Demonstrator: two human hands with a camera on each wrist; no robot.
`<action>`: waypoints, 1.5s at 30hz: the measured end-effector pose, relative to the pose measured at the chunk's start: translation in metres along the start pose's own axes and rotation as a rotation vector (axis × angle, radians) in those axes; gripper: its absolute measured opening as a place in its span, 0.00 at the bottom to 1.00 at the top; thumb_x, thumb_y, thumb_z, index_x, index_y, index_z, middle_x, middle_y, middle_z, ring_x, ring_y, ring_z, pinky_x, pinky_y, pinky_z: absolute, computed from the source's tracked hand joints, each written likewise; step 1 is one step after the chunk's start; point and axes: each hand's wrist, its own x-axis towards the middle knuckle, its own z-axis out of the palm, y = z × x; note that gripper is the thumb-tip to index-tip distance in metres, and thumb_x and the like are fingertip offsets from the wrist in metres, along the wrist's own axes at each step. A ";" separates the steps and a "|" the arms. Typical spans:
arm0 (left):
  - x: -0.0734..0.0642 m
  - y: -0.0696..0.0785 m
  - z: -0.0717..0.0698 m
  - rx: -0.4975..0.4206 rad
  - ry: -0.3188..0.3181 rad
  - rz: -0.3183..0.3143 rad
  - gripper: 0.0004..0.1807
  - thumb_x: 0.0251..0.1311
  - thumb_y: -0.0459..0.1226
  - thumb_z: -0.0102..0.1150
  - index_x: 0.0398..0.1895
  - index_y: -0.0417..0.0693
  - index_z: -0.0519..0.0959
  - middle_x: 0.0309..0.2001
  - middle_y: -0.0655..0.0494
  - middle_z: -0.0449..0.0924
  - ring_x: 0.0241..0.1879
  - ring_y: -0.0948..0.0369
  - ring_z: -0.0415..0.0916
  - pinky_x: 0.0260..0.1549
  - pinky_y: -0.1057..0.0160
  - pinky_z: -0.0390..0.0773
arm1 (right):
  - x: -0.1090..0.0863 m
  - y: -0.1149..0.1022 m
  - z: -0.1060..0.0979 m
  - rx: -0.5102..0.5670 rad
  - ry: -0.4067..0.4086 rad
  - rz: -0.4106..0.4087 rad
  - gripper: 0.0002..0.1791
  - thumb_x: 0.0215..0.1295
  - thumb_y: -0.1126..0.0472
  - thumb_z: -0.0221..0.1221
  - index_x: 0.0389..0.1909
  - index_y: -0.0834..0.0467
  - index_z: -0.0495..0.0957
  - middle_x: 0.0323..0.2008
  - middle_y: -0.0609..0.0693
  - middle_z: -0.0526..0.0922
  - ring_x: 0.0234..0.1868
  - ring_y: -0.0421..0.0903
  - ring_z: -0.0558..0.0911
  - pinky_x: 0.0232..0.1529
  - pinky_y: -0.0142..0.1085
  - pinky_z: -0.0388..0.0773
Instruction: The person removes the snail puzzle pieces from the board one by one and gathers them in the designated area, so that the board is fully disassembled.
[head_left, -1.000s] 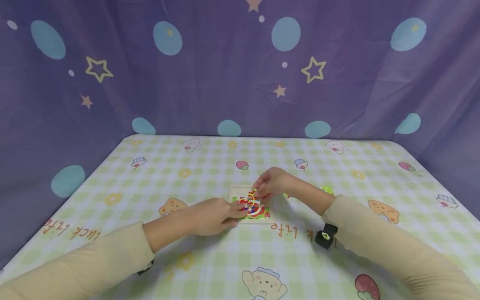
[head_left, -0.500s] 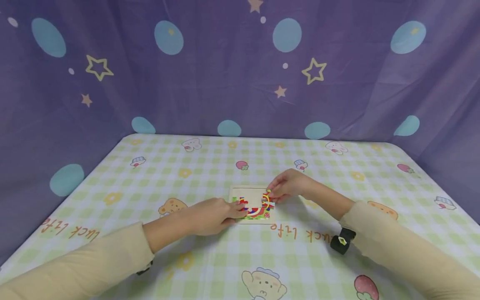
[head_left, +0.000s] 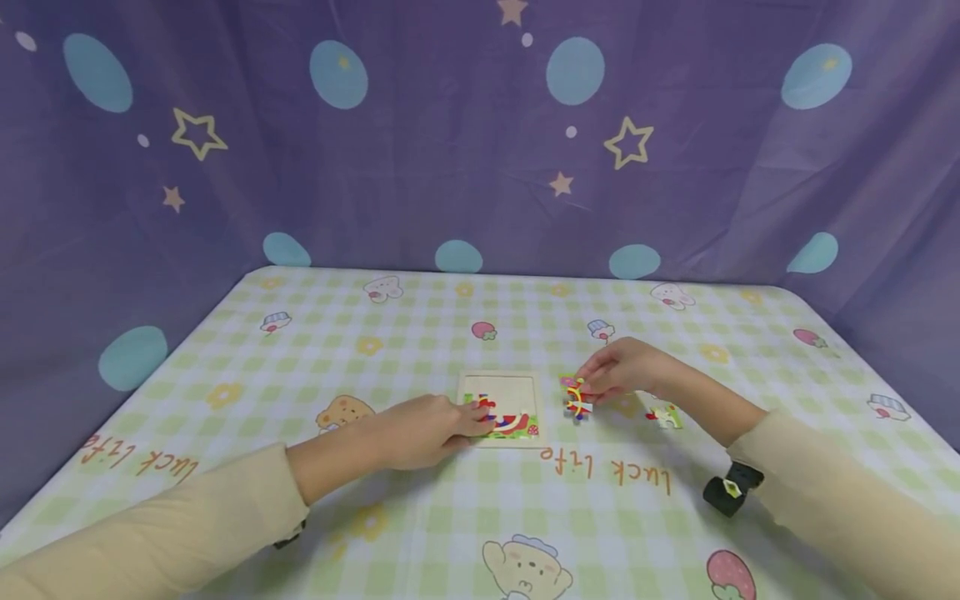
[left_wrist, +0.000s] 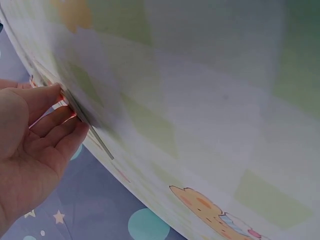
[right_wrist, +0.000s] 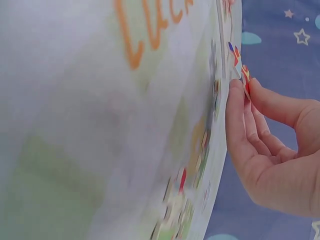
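Observation:
In the head view my left hand (head_left: pixel 427 432) rests with its fingertips on the left side of a small wooden puzzle tray (head_left: pixel 500 374). Several colourful pieces (head_left: pixel 513 426) lie along the tray's near and left sides, partly under the fingers. The left wrist view has thumb and fingertips at the tray's edge (left_wrist: pixel 100 142). To the right of the tray, my right hand (head_left: pixel 626 369) pinches a red, yellow and blue jigsaw piece (head_left: pixel 576 400) between thumb and fingers. In the right wrist view this piece (right_wrist: pixel 245 75) sticks out past the fingertips.
Loose jigsaw pieces (head_left: pixel 663 415) lie on the table under the right forearm, partly hidden. A pink patch (head_left: pixel 567 381), seemingly another piece, shows beside the held one. A checked cloth (head_left: pixel 420 350) covers the table, and a purple curtain (head_left: pixel 480 167) hangs behind it.
My right hand has moved right with the jigsaw piece, off the tray and over the tablecloth. More of the tray's bare base shows. The left hand has stayed in place.

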 end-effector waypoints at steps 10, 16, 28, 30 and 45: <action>0.001 0.002 -0.001 -0.024 -0.006 -0.029 0.20 0.66 0.33 0.54 0.61 0.48 0.76 0.63 0.55 0.75 0.64 0.57 0.72 0.61 0.55 0.75 | -0.019 0.014 -0.016 -0.040 -0.021 0.044 0.15 0.59 0.66 0.64 0.44 0.71 0.79 0.29 0.46 0.88 0.31 0.38 0.86 0.40 0.35 0.86; 0.001 0.001 -0.001 -0.012 0.009 -0.017 0.20 0.65 0.32 0.55 0.60 0.48 0.76 0.61 0.54 0.76 0.63 0.57 0.73 0.59 0.55 0.76 | -0.027 0.018 -0.020 -0.147 0.046 0.040 0.14 0.57 0.67 0.65 0.42 0.71 0.81 0.28 0.47 0.88 0.30 0.39 0.85 0.38 0.36 0.86; 0.000 0.002 -0.001 -0.023 0.003 -0.017 0.20 0.66 0.32 0.54 0.60 0.48 0.76 0.61 0.53 0.76 0.62 0.56 0.74 0.59 0.55 0.77 | -0.027 0.022 -0.016 -0.338 0.143 -0.005 0.06 0.54 0.70 0.65 0.34 0.66 0.85 0.25 0.46 0.87 0.23 0.35 0.82 0.29 0.31 0.82; 0.001 0.002 -0.001 -0.022 -0.001 -0.022 0.20 0.66 0.32 0.54 0.61 0.48 0.76 0.62 0.54 0.75 0.63 0.56 0.73 0.59 0.55 0.76 | -0.028 0.022 -0.016 -0.354 0.141 -0.012 0.06 0.54 0.70 0.65 0.34 0.65 0.85 0.25 0.46 0.87 0.23 0.35 0.82 0.28 0.31 0.81; 0.001 0.002 -0.001 -0.039 -0.012 -0.040 0.20 0.66 0.33 0.54 0.61 0.48 0.75 0.64 0.52 0.73 0.65 0.56 0.71 0.62 0.56 0.73 | -0.030 0.028 -0.013 -0.398 0.179 -0.100 0.05 0.50 0.68 0.67 0.30 0.62 0.85 0.23 0.47 0.86 0.21 0.36 0.78 0.23 0.29 0.75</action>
